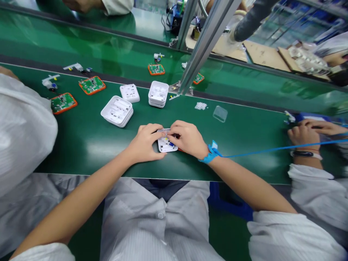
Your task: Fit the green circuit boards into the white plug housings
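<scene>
A white plastic housing (164,147) lies on the green bench in front of me, with a small blue part and a yellow bit inside it. My left hand (146,142) wraps round its left side, thumb and fingers on its edges. Over its upper right, my right hand (188,138) is closed in a pinch at a clear or whitish piece along the far edge; the fingers hide most of that piece. A blue wrist strap (208,156) with a cord circles my right wrist. A sliver of something orange-red shows under the right hand.
White housings stand in stacks (116,110) (158,93) beyond my left hand. Orange-framed circuit boards (92,85) lie further left. Small white pieces (201,106) and a clear lid (220,114) lie beyond my right hand. A metal post (201,47) rises behind. Co-workers sit on both sides.
</scene>
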A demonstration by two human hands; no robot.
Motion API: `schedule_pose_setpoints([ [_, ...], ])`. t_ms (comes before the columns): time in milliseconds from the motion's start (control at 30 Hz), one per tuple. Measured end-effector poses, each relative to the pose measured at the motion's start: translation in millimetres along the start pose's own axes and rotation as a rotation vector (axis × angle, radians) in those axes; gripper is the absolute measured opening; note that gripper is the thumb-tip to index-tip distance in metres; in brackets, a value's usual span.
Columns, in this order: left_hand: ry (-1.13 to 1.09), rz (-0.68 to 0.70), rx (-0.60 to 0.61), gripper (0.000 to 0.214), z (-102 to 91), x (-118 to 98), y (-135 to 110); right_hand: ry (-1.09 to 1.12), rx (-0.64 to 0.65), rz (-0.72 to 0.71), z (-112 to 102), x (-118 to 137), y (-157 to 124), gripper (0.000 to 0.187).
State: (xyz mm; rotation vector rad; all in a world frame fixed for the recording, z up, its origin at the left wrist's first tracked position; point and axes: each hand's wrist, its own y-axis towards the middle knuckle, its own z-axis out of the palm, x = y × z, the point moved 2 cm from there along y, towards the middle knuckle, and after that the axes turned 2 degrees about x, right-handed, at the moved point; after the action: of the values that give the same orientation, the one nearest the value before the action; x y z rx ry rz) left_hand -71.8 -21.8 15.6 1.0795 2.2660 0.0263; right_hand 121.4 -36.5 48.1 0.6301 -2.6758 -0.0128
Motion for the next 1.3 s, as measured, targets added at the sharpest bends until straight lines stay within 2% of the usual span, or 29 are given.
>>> schedule_pose_setpoints([
  [67,0.003,0.033,-0.001,0.050,2.4,1.9,-1.4,0.035,-0.033,0.022,4.4,0.4,-1.5,0.021],
  [167,0.014,0.052,-0.001,0.047,4.1,1.2,-2.0,0.050,0.050,0.009,-1.0,1.4,0.7,0.021],
  [267,0.026,-0.006,0.007,0.052,2.9,-1.4,-0.2,0.016,0.141,-0.017,-14.1,5.1,2.0,0.020],
  [367,0.020,-0.085,0.056,0.054,1.5,-4.0,3.1,-0.113,0.133,-0.006,-19.3,13.4,-1.6,0.020],
  [467,-0.003,-0.106,0.064,0.051,0.2,-5.5,5.9,-0.258,0.109,0.009,-11.5,23.9,-5.4,0.018],
  [567,-0.014,-0.110,0.040,0.047,-0.8,-5.4,7.1,-0.339,0.102,-0.004,-1.4,30.8,-5.5,0.026],
  [933,-0.041,-0.110,0.026,0.046,2.1,-3.4,5.5,-0.141,0.065,-0.015,3.0,23.3,-4.6,0.023],
  [1200,-0.063,-0.113,0.020,0.045,1.4,-2.6,5.9,-0.162,0.230,-0.135,1.2,26.9,11.7,0.021],
  [1300,-0.068,-0.110,0.022,0.046,0.8,-2.4,5.8,-0.109,0.286,-0.212,-6.0,21.1,7.6,0.021],
])
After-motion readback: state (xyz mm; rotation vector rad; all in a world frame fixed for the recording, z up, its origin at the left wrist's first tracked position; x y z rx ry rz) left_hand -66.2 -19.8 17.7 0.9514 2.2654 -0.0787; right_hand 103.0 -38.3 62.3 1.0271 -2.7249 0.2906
